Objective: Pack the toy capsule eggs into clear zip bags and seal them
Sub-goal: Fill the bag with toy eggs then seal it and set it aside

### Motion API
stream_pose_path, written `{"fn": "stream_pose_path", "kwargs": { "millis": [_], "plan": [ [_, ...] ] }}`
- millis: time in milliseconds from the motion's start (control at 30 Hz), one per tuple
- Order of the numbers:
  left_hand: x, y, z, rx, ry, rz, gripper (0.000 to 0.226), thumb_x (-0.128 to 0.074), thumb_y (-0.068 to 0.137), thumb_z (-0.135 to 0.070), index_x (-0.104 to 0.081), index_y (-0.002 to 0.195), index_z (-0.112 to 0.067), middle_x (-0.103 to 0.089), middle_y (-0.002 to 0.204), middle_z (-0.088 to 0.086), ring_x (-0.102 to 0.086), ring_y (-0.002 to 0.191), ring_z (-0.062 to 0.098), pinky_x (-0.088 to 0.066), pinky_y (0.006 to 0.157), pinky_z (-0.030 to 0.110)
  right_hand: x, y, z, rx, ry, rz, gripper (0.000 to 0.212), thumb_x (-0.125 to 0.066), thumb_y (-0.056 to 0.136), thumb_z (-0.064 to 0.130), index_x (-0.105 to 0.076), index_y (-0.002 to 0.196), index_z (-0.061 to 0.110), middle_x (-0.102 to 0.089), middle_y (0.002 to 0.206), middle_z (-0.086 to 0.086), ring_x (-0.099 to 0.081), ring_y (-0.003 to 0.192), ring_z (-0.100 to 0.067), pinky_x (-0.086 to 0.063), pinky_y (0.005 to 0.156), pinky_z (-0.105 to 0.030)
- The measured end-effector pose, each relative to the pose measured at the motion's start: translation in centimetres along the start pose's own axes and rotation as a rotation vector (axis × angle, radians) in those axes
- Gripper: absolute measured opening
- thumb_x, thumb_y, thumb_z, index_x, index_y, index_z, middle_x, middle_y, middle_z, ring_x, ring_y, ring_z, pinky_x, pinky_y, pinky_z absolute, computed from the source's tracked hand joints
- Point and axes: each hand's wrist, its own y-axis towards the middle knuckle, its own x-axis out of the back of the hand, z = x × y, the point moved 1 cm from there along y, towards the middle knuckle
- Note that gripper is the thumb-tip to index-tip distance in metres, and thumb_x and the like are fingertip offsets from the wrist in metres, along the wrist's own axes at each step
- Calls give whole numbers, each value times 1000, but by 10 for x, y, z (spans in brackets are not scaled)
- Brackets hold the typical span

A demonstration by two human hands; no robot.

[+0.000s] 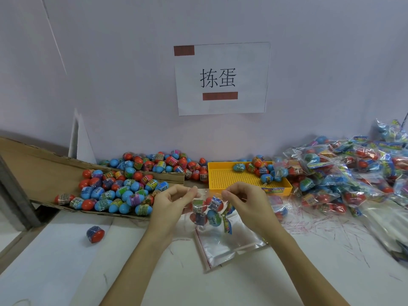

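i have both hands raised over the white tabletop, pinching the top edge of a clear zip bag between them: my left hand nips one end with thumb and fingertips, my right hand nips the other, remaining fingers loosely curled. the thin, glossy bag hangs between them, holding a few smooth red and blue capsule eggs with printed bands and a small printed card. under it lies a flat stack of empty zip bags. to my left, loose eggs crowd a brown cardboard flap; one stray egg sits alone on the table. beyond, a yellow perforated plastic tray holds several eggs, and crinkly filled bags pile up on the right.
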Motion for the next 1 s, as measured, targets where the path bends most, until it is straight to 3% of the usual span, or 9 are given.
{"fn": "stream_pose_path", "kwargs": {
  "millis": [133, 300, 367, 500, 633, 700, 800, 900, 1000],
  "plan": [
    [-4, -1, 1, 47, -79, -54, 32, -79, 78, -38, -77, 93, -10, -79, 93, 5, -76, 87, 19, -60, 74, 30, -6, -1, 3, 2, -17, -34, 11, -66, 97, 27, -68, 87, 28, -70, 79, 11, -64, 79, -4, -56, 73, -25],
    [-5, -3, -1, 56, -78, 100, 35, -79, 76, -49, -82, 87, -16, -79, 92, 5, -75, 78, 12, -56, 64, 19, -1, -3, 3, 30, 44, 1, 10, -67, 98, 24, -71, 88, 22, -71, 80, 7, -65, 76, -8, -56, 72, -28],
    [-7, -4, 0, 48, -72, 31, 32, -81, 73, -44, -81, 83, -14, -79, 87, 8, -76, 76, 18, -58, 60, 24, 0, -2, 4, 24, 59, 33, 9, -67, 97, 23, -71, 90, 21, -72, 81, 5, -66, 75, -9, -57, 72, -29],
    [-4, -1, 3, -135, 163, -72, 22, -80, 77, -45, -80, 80, -24, -77, 79, -2, -74, 74, 18, -60, 60, 29, -1, -3, 5, 14, 10, 127, 9, -63, 100, 26, -69, 95, 22, -70, 84, 5, -63, 71, -6, -56, 69, -30],
    [-4, -3, 1, -272, 246, 10, 25, -79, 73, -53, -78, 84, -30, -76, 82, -10, -72, 73, 10, -59, 63, 22, -5, -7, 8, 10, 99, 301, 22, -70, 93, 43, -69, 106, 26, -75, 91, 7, -73, 78, -10, -60, 70, -28],
    [-8, -5, 0, -264, 237, -27, 39, -70, 76, -64, -75, 93, -29, -76, 88, -14, -73, 81, 5, -60, 69, 21, -7, -8, 10, 20, 118, 323, 18, -72, 92, 39, -73, 101, 23, -76, 90, 4, -74, 77, -16, -62, 69, -33],
    [-7, -4, -3, -82, 81, -62, 68, -39, 85, -79, -72, 109, -25, -78, 94, -12, -75, 87, 5, -57, 83, 28, -10, -7, 8, 3, 161, 185, 16, -67, 96, 33, -74, 96, 19, -76, 87, 1, -73, 77, -14, -61, 69, -30],
    [-8, -4, -2, -26, 26, 3, 51, -59, 87, -63, -76, 107, -20, -80, 97, -1, -77, 93, 19, -60, 83, 32, -9, -6, 5, -54, 216, 95, 19, -68, 95, 34, -70, 97, 15, -76, 88, -1, -74, 80, -15, -60, 72, -29],
    [-8, -4, -1, -68, -5, -12, 24, -72, 89, -38, -80, 98, -18, -79, 94, 4, -77, 92, 24, -62, 75, 29, -7, -9, 9, -82, 219, 149, 27, -68, 94, 42, -66, 92, 15, -76, 85, 3, -73, 70, -12, -56, 57, -22]
  ]
}}
